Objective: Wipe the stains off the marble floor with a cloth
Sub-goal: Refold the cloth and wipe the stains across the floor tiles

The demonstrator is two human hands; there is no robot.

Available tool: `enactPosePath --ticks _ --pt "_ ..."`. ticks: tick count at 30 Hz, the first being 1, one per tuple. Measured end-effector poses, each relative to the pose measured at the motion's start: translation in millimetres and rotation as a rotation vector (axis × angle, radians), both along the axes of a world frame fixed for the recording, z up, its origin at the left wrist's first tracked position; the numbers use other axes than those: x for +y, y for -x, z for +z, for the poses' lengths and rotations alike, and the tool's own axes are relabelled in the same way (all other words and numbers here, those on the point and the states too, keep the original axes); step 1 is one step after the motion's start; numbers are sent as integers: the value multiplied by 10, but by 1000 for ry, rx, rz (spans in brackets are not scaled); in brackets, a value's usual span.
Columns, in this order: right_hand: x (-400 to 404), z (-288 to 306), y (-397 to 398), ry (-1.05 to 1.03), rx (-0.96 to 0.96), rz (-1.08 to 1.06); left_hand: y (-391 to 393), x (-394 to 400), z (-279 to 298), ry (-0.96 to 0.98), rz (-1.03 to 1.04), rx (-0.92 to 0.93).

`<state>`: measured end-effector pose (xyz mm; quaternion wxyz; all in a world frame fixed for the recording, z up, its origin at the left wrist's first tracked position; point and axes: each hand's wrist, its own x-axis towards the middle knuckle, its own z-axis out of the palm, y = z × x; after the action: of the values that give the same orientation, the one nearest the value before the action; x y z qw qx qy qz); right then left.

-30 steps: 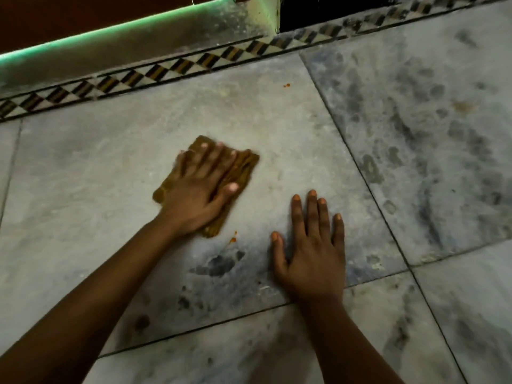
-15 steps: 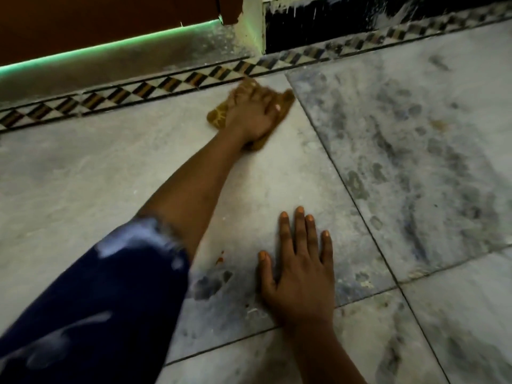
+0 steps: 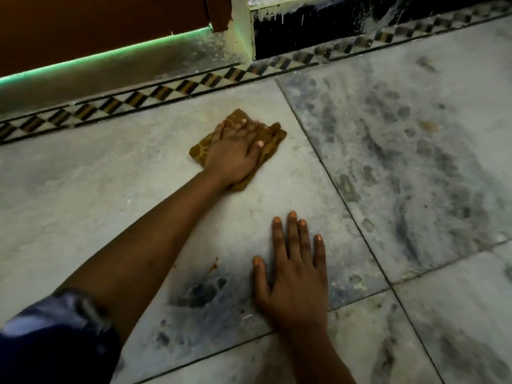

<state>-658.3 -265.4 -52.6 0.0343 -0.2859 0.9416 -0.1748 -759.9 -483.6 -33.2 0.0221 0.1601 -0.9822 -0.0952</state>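
Observation:
My left hand (image 3: pixel 235 153) presses flat on a folded brown patterned cloth (image 3: pixel 273 142) on the grey marble floor (image 3: pixel 97 189), a little short of the patterned border strip. The cloth shows around the fingers and at the left of the palm. My right hand (image 3: pixel 293 275) lies flat on the same tile, nearer to me, fingers spread, holding nothing. A small orange-brown stain (image 3: pixel 214 267) sits on the tile just left of my right hand, beside my left forearm. Dark grey blotches (image 3: pixel 201 293) lie below that stain.
A black-and-tan diamond border strip (image 3: pixel 155 94) runs along the far edge of the tiles. Behind it are a raised sill with a green-lit edge (image 3: pixel 110 55), a pale post (image 3: pixel 241 31) and a dark wall base (image 3: pixel 318 23). The right tile (image 3: pixel 415 162) has dark mottled veining.
My left hand has pulled the cloth back toward me from near the border strip, after pushing it far forward from the tile's middle. My right hand has stayed planted.

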Motion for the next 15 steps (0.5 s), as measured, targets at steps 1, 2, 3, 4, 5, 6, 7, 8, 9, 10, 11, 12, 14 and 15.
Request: enactPosePath --ticks 1,2,3,4,5,6,7,8,9,10,11,12,14,15 --pt "6 -3 0 -1 0 0 76 -40 19 10 25 -14" --pt "4 -3 -4 -3 -2 2 212 -86 55 6 65 -33" --pt "2 -1 -6 -8 -3 -1 394 -112 89 -4 102 -62" --pt "-3 1 -4 -17 -1 -4 572 -119 110 -17 131 -94" --pt "-1 -5 -2 -26 5 -3 703 -100 111 -27 147 -114" --pt "-5 -10 -1 -30 7 -4 779 -73 106 -30 145 -122" --pt "-2 -13 -1 -28 7 -7 776 -29 96 -35 126 -117" --pt "2 -12 -1 -25 9 -7 691 23 87 -48 89 -104" --pt "-2 -13 5 -19 12 -5 520 73 77 -54 35 -86" --pt "-6 -11 2 -19 18 -1 275 115 70 -52 -21 -67" --pt "-4 -11 8 -20 27 2 10 144 44 -47 -66 -40" --pt "0 -12 10 -15 34 4 -258 149 30 -40 -81 -12" --pt "4 -19 16 -3 42 5 -547 -13 15 -5 17 -8" --pt "9 -22 9 1 45 3 -525 -134 14 1 99 -30"
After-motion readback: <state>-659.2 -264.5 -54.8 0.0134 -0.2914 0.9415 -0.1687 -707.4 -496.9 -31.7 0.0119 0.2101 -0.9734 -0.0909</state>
